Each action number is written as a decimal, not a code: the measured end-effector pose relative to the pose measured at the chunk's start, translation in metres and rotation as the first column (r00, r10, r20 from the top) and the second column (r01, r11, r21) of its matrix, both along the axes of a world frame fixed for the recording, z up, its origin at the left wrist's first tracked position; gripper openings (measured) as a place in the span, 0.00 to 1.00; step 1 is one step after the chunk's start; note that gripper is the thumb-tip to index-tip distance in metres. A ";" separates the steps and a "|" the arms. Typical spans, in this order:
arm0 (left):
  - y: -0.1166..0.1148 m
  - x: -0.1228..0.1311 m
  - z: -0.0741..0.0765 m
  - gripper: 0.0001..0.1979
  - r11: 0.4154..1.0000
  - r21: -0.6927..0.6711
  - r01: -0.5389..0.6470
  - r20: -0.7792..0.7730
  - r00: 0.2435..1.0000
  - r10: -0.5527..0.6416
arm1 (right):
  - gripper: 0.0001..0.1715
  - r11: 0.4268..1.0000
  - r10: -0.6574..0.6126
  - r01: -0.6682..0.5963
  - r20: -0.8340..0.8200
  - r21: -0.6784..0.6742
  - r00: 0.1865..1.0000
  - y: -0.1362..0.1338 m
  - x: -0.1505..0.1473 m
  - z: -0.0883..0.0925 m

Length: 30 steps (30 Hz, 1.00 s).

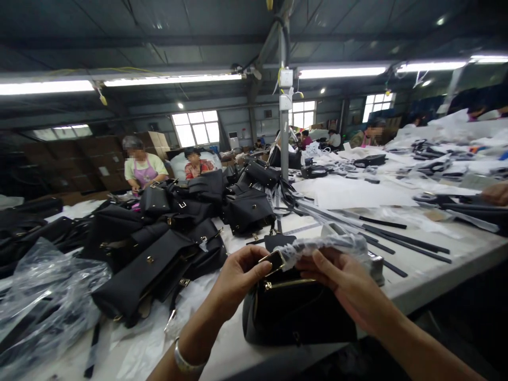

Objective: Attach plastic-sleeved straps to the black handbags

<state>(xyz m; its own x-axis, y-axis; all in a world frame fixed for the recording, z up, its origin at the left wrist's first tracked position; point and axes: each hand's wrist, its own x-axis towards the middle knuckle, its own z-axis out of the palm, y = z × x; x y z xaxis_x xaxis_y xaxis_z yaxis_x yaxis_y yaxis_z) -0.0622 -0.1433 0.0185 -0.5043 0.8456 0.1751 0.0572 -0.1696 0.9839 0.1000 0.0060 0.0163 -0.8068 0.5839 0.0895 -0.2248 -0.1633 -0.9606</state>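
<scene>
A black handbag (pixel 296 312) stands at the table's near edge in front of me. Its handle (pixel 329 246) is wrapped in clear plastic film and arches over the top. My left hand (pixel 238 278), with a silver bracelet on the wrist, pinches the gold buckle (pixel 273 261) where the handle meets the bag. My right hand (pixel 345 286) is closed on the wrapped handle just right of the buckle, fingers pressed against the film.
A heap of black handbags (pixel 170 233) covers the table's left and middle. Crumpled clear plastic (pixel 43 296) lies at the near left. Black straps (pixel 397 238) and white paper (pixel 349 193) lie to the right. Several people work at the far side; another person's hand (pixel 496 194) shows at the right edge.
</scene>
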 end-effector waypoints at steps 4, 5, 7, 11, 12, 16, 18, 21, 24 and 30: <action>0.003 0.013 0.008 0.14 0.996 0.057 -0.067 -0.049 0.996 0.070 | 0.15 0.998 -0.031 0.034 -0.084 0.046 0.996 0.021 -0.049 0.040; 0.005 0.016 0.008 0.14 0.992 0.076 -0.101 -0.062 0.992 0.106 | 0.15 0.998 -0.030 0.035 -0.117 0.043 0.993 0.023 -0.059 0.046; 0.009 0.020 0.006 0.14 0.977 0.112 -0.179 -0.064 0.980 0.186 | 0.16 0.998 -0.024 0.034 -0.175 0.055 0.984 0.025 -0.073 0.049; 0.015 0.024 -0.006 0.12 0.963 0.112 -0.244 0.006 0.970 0.245 | 0.22 0.992 0.083 -0.066 -0.159 0.110 0.984 0.023 -0.071 0.040; 0.016 0.025 -0.008 0.12 0.962 0.109 -0.251 0.018 0.968 0.251 | 0.23 0.989 0.113 -0.096 -0.148 0.114 0.983 0.023 -0.068 0.038; 0.019 0.029 -0.010 0.13 0.957 0.121 -0.263 0.064 0.964 0.257 | 0.24 0.983 0.137 -0.117 -0.136 0.143 0.981 0.023 -0.062 0.035; 0.020 0.032 -0.009 0.14 0.964 0.126 -0.232 0.111 0.969 0.219 | 0.25 0.979 0.133 -0.111 -0.120 0.169 0.984 0.022 -0.063 0.034; 0.018 0.036 -0.011 0.14 0.970 0.118 -0.212 0.169 0.967 0.191 | 0.24 0.968 0.151 -0.140 -0.037 0.210 0.988 0.019 -0.063 0.030; 0.016 0.038 -0.015 0.14 0.972 0.109 -0.209 0.184 0.965 0.186 | 0.23 0.971 0.155 -0.160 0.038 0.179 0.987 0.014 -0.060 0.029; 0.018 0.039 -0.017 0.15 0.977 0.085 -0.195 0.135 0.974 0.183 | 0.19 0.990 0.027 -0.033 -0.048 -0.136 0.998 0.007 -0.055 0.036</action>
